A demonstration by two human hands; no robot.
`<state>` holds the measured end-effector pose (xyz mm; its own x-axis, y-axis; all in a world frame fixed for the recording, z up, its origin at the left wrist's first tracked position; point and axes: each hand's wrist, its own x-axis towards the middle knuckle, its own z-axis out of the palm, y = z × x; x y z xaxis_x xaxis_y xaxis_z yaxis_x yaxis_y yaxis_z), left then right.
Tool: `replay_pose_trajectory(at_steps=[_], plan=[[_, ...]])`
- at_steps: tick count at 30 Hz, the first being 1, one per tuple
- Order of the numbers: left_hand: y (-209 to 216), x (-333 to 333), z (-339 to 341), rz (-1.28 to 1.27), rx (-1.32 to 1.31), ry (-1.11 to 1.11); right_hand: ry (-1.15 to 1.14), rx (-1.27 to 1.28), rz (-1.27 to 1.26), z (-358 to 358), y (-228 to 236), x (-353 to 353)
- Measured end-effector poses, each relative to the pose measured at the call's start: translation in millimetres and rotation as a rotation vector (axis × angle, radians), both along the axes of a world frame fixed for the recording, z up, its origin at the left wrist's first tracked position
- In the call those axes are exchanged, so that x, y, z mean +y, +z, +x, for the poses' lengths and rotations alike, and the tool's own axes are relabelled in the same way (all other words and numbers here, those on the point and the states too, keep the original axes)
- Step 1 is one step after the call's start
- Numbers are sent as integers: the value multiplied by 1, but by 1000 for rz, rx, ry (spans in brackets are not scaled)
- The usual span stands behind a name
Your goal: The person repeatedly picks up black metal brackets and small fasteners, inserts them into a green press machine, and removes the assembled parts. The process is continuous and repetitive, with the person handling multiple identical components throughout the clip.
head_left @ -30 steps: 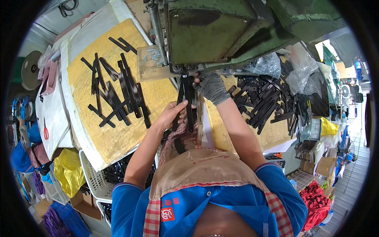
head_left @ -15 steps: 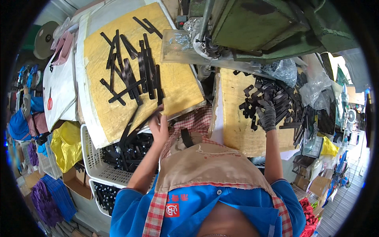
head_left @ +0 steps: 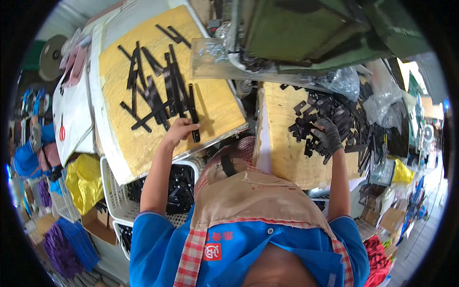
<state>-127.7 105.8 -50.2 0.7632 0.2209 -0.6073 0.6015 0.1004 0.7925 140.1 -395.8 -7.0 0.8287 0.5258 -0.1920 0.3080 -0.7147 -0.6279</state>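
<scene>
My left hand, bare, is at the near edge of the left yellow board. Its thumb and fingers pinch a long flat black strip, whose lower end reaches past the fingers. Several similar black strips lie crisscross farther up that board. My right hand, in a dark grey glove, rests with curled fingers in a heap of short black bent brackets on the right yellow board. Whatever its fingers grip is hidden among the dark pieces.
A white basket of black parts stands below the left board. Above the boards are a green machine and a clear tray of small screws. Clear plastic bags lie at the right; red-handled scissors lie at the left.
Two strips in my left hand have left it over the basket. That hand has moved up onto the board and gripped another strip. My right hand's fingers have curled into the brackets.
</scene>
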Motion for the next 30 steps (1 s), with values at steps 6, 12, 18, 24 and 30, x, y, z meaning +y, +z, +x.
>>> replay_pose_trajectory(at_steps=[6, 12, 18, 24, 30], plan=[[56, -61, 65, 429, -714, 417, 184, -151, -72, 1, 20, 17], [105, -77, 131, 1204, -1186, -9, 263, -97, -246, -1, 30, 26], [89, -65, 147, 1432, -1245, -215, 210, -81, -279, 7, 33, 35], [71, -60, 143, 1425, -1192, -351, 111, -519, 118, -11, 55, 69], [85, -41, 223, 1428, -1124, -148, 130, -217, 289, -56, 75, 184]])
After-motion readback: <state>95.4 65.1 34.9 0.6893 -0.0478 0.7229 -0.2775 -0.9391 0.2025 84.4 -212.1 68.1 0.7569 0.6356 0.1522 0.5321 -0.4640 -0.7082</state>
